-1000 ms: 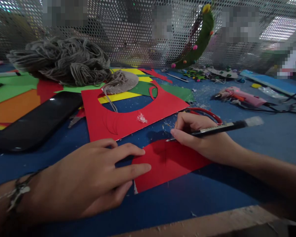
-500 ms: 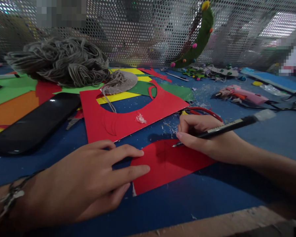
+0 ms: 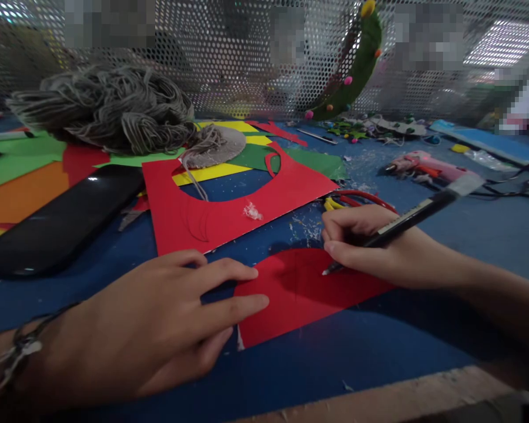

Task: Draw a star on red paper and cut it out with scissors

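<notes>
A red paper piece (image 3: 282, 311) with a curved upper edge lies flat on the blue table, thin dark lines faintly visible on it. Two outstretched fingertips of my left hand (image 3: 171, 317) rest on its left end; that hand is open. My right hand (image 3: 374, 247) is closed around a black pen (image 3: 405, 218), whose tip meets the paper right of its middle. Just behind lies a larger red sheet (image 3: 229, 220) with a round hole cut out and curved lines drawn at its left. Scissors with red and yellow handles (image 3: 365, 197) are partly hidden behind my right hand.
A black phone (image 3: 66, 223) lies at left beside orange paper (image 3: 26, 194) and green sheets. Grey yarn (image 3: 110, 108) is heaped behind. A pink glue gun (image 3: 427, 164) with its cable lies at right. Perforated metal mesh (image 3: 238, 64) stands along the back.
My right hand has moved the pen tip rightward and down across the red paper, from its upper edge inward. My left hand stays on the paper.
</notes>
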Demonstrator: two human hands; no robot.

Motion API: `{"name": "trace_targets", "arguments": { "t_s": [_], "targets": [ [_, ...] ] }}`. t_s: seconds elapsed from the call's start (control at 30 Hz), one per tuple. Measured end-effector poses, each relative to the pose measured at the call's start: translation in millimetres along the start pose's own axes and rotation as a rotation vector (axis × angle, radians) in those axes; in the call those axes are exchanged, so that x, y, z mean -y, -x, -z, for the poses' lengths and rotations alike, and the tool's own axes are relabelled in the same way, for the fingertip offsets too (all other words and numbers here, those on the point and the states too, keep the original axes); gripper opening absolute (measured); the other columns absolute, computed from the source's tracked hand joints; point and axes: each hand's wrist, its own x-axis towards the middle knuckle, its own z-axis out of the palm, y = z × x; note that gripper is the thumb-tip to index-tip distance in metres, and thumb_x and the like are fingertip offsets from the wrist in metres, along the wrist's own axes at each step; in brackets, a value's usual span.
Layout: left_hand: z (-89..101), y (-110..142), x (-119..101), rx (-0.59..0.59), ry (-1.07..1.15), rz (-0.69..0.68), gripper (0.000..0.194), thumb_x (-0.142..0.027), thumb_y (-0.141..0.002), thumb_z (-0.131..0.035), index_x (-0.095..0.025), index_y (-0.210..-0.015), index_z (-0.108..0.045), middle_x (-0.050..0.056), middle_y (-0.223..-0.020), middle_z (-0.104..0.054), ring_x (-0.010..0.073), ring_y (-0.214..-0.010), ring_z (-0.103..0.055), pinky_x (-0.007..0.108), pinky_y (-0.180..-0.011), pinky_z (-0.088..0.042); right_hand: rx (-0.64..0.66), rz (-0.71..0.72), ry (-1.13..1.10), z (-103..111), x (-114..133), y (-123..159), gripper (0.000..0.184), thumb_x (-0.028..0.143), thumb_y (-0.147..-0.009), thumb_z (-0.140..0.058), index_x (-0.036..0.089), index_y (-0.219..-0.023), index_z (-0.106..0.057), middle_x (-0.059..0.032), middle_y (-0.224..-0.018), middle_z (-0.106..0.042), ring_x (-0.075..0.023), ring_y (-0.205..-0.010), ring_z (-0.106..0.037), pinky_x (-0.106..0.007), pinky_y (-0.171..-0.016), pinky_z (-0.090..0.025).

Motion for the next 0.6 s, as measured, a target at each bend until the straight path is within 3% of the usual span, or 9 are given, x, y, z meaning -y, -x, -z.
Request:
{"name": "trace_targets", "arguments": {
  "t_s": [0.4,0.47,0.6],
  "targets": [
    [-0.2,-2.1,0.3,0.009,0.003,0.003,0.036,-0.018,-0.082,-0.037,-0.030,-0.113,-0.051,0.001,-0.113,-0.054,0.0145,-0.082,-0.055,0.029,-0.068,-0.045,0.124,-0.075,-0.089,2.9,3.8,1.6,0.022,0.007,-0.066,-0.048,0.016,-0.051,-0.036,0.0052,-0.048,-0.040,-0.0050,-0.046,-0.035,-0.018,-0.042,-0.027],
    [0.6,-2.6,-0.1,0.013,-0.001,0.004,0.037,-0.017,-0.082,-0.036,-0.029,-0.114,-0.050,0.001,-0.114,-0.054,0.0149,-0.084,-0.055,0.028,-0.068,-0.045,0.056,-0.073,-0.224,3.5,1.8,1.0,0.023,0.008,-0.067,-0.049,0.016,-0.050,-0.037,0.0053,-0.048,-0.040,-0.0042,-0.044,-0.035,-0.018,-0.040,-0.026],
    [2.4,-3.6,-1.6,0.034,-0.003,0.013,0.037,-0.018,-0.083,-0.035,-0.029,-0.115,-0.049,0.004,-0.117,-0.052,0.0170,-0.088,-0.056,0.030,-0.069,-0.046,-0.306,-0.038,-0.608,8.1,-4.3,-1.5,0.023,0.022,-0.080,-0.043,0.017,-0.058,-0.042,0.0081,-0.045,-0.034,-0.0018,-0.034,-0.025,-0.017,-0.035,-0.021]
  ]
}}
